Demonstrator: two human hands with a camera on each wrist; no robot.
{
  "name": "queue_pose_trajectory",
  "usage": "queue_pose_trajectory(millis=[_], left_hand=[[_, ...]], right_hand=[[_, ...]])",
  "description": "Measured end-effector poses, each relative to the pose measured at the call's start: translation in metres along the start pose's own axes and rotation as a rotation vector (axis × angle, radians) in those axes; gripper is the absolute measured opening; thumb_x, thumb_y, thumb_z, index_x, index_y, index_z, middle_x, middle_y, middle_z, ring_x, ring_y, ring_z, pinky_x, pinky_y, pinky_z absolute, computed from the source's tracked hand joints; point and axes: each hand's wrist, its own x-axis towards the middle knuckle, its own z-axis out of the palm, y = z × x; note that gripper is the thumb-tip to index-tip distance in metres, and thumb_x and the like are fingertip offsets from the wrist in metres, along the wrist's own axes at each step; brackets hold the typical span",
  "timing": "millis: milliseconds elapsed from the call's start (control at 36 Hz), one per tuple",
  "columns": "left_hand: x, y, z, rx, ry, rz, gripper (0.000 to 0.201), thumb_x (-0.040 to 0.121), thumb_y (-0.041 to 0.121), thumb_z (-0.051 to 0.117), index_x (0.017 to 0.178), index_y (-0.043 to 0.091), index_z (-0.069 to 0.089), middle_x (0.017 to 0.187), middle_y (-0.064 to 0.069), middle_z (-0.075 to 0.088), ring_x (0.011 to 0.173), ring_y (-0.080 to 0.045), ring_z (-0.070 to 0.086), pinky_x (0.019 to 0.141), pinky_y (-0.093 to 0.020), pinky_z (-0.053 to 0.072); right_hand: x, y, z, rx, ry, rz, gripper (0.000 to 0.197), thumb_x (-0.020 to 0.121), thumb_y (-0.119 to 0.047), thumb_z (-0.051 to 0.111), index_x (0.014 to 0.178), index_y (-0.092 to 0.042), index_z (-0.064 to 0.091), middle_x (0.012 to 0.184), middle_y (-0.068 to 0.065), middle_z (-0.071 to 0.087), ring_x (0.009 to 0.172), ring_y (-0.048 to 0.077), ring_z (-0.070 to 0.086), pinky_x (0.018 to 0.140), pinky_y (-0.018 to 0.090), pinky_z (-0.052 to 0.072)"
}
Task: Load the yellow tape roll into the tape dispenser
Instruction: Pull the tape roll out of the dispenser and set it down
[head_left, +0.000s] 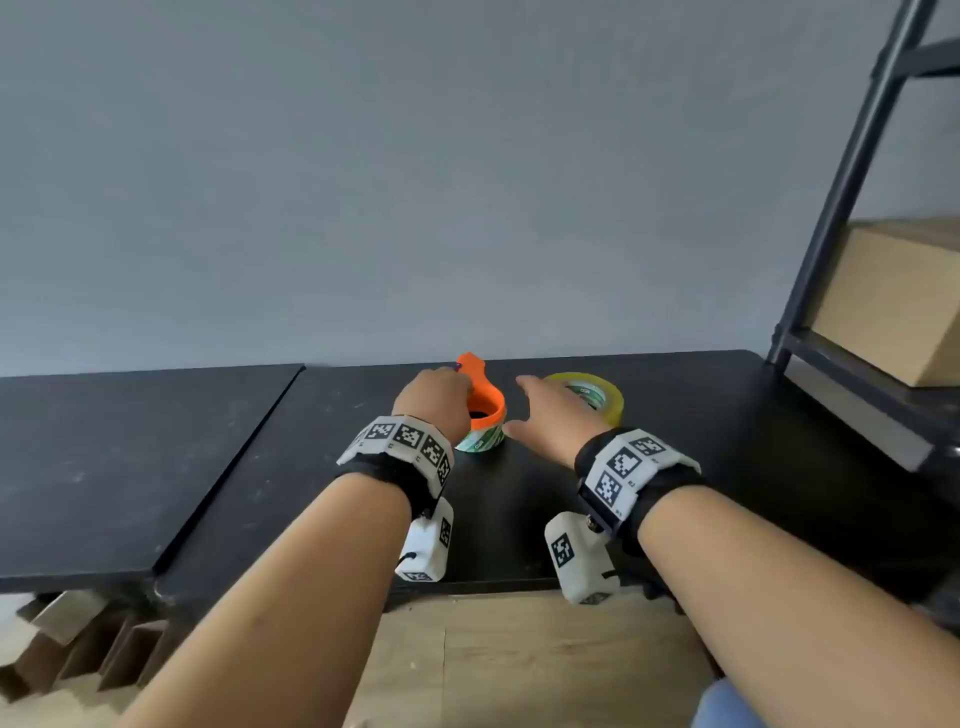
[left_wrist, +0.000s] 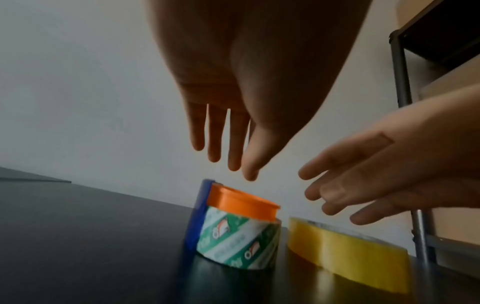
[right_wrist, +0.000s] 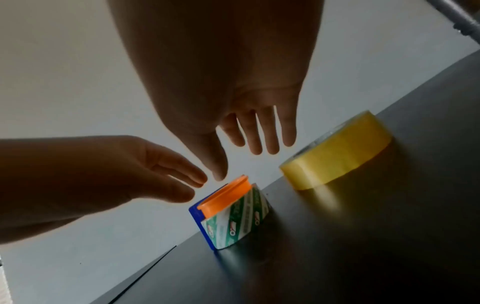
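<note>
Reaching over the black table (head_left: 675, 467), I have both hands out and neither holds anything yet. My right hand (head_left: 558, 423) hangs with fingers spread and straight, between the two things that matter, and the yellow tape roll (head_left: 602, 397) lies flat on its side just beyond and to the right of those fingertips, its hole facing up, so the roll's axis stands upright and I judge I must come down over its rim or hook a finger into the core. That roll is plainly nearer my right hand than my left. My left hand (head_left: 436, 400) hovers above the tape dispenser (head_left: 485, 410), fingers loose and extended, close to the orange rim but not touching it as far as I can tell. From my head I see only the backs of my hands, and the left one hides much of the dispenser. The left wrist view shows what that hides: a printed green and white roll (left_wrist: 239, 236) sits around the orange hub (left_wrist: 244, 202), with a blue blade guard (left_wrist: 198, 214) on one side, so I judge the old roll must come off first. The right wrist view shows a clear gap between dispenser and yellow roll.
</note>
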Motion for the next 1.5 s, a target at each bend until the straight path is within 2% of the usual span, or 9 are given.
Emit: queue_pose_trajectory(millis=[278,389,667,805,944,1055,1167,1305,1500], left_hand=[[0.014,0.001,0.02,0.043,-0.043,-0.05,0.035,0.093,0.018,0.052,0.126,0.022,0.063,0.127,-0.011,0.051,0.115,-0.03,0.054,0.1,-0.036,0.047],[0.012,0.004,0.018,-0.012,-0.019,-0.02,0.032,0.092,0.015,0.053,0.12,0.023,0.067,0.123,-0.011,0.052,0.113,-0.03,0.053,0.097,-0.033,0.044],[0.0,0.008,0.013,-0.075,0.077,0.086,0.031,0.091,0.003,0.047,0.111,0.016,0.068,0.125,-0.009,0.059,0.111,-0.028,0.057,0.08,-0.027,0.042],[0.0,0.004,0.008,-0.16,0.118,0.062,0.03,0.092,0.008,0.049,0.112,0.019,0.069,0.116,-0.006,0.066,0.106,-0.025,0.063,0.086,-0.031,0.051],[0.001,0.005,0.004,-0.247,0.169,0.036,0.038,0.083,0.027,0.039,0.102,0.019,0.07,0.098,-0.001,0.069,0.086,-0.022,0.062,0.07,-0.024,0.04],[0.003,0.009,0.001,-0.324,0.212,-0.039,0.047,0.096,0.032,0.037,0.065,0.008,0.064,0.066,-0.008,0.058,0.068,-0.03,0.057,0.064,-0.027,0.039],[0.0,0.007,0.002,-0.455,0.217,-0.057,0.037,0.093,0.021,0.048,0.075,0.0,0.072,0.079,-0.017,0.071,0.078,-0.034,0.065,0.074,-0.035,0.051],[-0.001,0.001,0.008,-0.618,0.105,-0.151,0.013,0.077,0.004,0.062,0.086,0.0,0.071,0.092,-0.02,0.073,0.087,-0.032,0.069,0.08,-0.038,0.054],[0.001,-0.011,0.012,-0.828,0.044,-0.188,0.014,0.083,0.005,0.064,0.095,0.003,0.071,0.095,-0.017,0.075,0.09,-0.03,0.073,0.087,-0.046,0.058]], right_hand=[[0.017,0.004,0.015,-0.069,-0.09,0.013,0.039,0.094,-0.021,0.05,0.128,-0.001,0.055,0.128,0.018,0.062,0.117,0.034,0.059,0.098,0.041,0.048],[0.025,0.008,0.021,-0.06,-0.118,-0.007,0.027,0.093,-0.021,0.05,0.105,-0.003,0.065,0.103,0.014,0.068,0.097,0.031,0.064,0.081,0.037,0.049],[0.035,0.012,0.026,-0.027,-0.102,0.003,0.023,0.091,-0.024,0.054,0.07,-0.017,0.048,0.069,0.0,0.051,0.076,0.023,0.054,0.066,0.03,0.039],[0.037,0.008,0.019,0.055,-0.043,-0.017,0.02,0.089,-0.023,0.054,0.101,-0.009,0.06,0.09,0.006,0.061,0.087,0.027,0.06,0.071,0.031,0.042],[0.039,0.008,0.01,0.13,0.031,-0.033,0.042,0.089,-0.019,0.055,0.131,-0.02,0.053,0.123,0.011,0.064,0.112,0.029,0.061,0.093,0.038,0.049],[0.037,0.009,0.006,0.223,0.071,-0.047,0.052,0.093,-0.016,0.052,0.144,-0.024,0.042,0.132,0.007,0.06,0.119,0.026,0.057,0.093,0.031,0.043],[0.039,0.008,0.006,0.312,0.138,-0.071,0.053,0.093,-0.013,0.052,0.145,-0.023,0.042,0.135,0.006,0.059,0.122,0.024,0.057,0.095,0.03,0.043],[0.047,0.008,0.014,0.368,0.136,-0.024,0.061,0.091,-0.018,0.06,0.146,-0.013,0.033,0.109,0.008,0.071,0.096,0.02,0.063,0.077,0.028,0.044],[0.047,0.009,0.023,0.363,0.078,-0.023,0.035,0.089,-0.017,0.065,0.122,-0.011,0.057,0.115,0.006,0.07,0.108,0.021,0.066,0.09,0.037,0.053]])
